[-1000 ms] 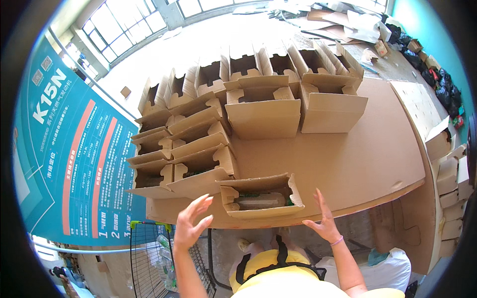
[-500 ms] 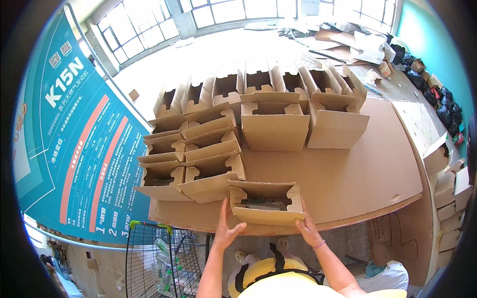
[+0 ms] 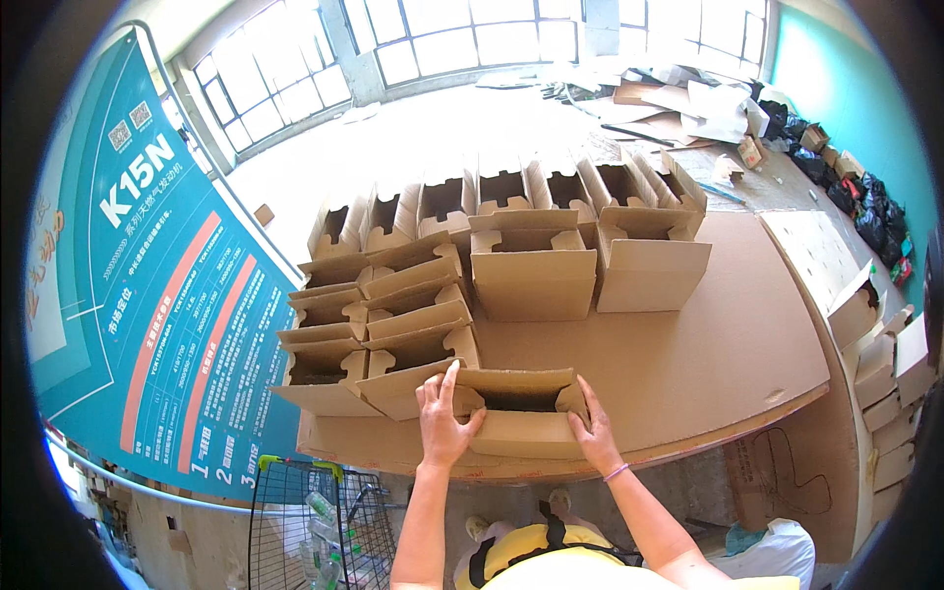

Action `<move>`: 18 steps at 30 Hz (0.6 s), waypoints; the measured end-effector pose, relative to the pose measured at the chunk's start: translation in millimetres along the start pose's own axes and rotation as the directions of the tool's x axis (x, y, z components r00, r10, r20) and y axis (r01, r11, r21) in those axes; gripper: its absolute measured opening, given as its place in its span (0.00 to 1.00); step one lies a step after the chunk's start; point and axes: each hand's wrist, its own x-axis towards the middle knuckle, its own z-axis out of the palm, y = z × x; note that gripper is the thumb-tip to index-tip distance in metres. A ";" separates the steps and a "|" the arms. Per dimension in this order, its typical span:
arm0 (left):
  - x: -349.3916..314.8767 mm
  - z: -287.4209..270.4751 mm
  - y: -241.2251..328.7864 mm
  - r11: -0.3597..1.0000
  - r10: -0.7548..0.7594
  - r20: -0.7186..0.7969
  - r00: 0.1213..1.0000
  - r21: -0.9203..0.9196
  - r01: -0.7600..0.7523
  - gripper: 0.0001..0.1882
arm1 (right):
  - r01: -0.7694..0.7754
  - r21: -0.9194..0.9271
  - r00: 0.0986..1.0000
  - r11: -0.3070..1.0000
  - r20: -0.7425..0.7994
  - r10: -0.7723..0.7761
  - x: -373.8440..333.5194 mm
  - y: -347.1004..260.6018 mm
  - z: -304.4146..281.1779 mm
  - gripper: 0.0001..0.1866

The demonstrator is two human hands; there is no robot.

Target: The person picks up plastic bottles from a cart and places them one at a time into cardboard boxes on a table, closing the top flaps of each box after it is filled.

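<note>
An open-topped brown cardboard box [image 3: 526, 445] stands at the near edge of the cardboard-covered table, its flaps raised. My left hand [image 3: 447, 418] grips its left end, fingers up along the side and back flap, thumb toward the opening. At the right end, my right hand [image 3: 594, 433] has its fingers along the outer side and its thumb at the front flap. The inside of this box is dark, and I cannot make out what lies in it. Just behind my left hand, another open box [image 3: 413, 359] stands close by.
Several more open boxes [image 3: 533, 280] stand in rows on the table's left and back. A wire cart [image 3: 295, 531] with plastic bottles is below left, beside a teal banner [image 3: 167, 295]. Cardboard [image 3: 678, 113] and black bags [image 3: 878, 211] lie at the far right.
My left hand has closed from beside the box onto its left end. My right hand has shifted up onto the right end. The view has tilted slightly upward.
</note>
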 end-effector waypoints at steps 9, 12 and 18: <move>-23.8 -20.2 -14.7 0.997 0.069 0.376 0.924 -0.058 -0.050 0.42 | -0.049 -0.041 0.998 0.998 -0.029 0.048 -3.5 11.7 2.0 0.31; -24.1 -15.9 -26.9 0.994 -0.012 0.539 0.842 -0.082 0.067 0.51 | -0.183 -0.163 0.975 0.969 0.093 0.200 -9.1 15.6 -4.0 0.39; -16.1 4.6 -22.4 0.996 0.070 0.555 0.829 -0.084 -0.028 0.52 | -0.460 -0.236 0.775 0.856 0.365 0.516 -17.5 -10.0 -39.7 0.55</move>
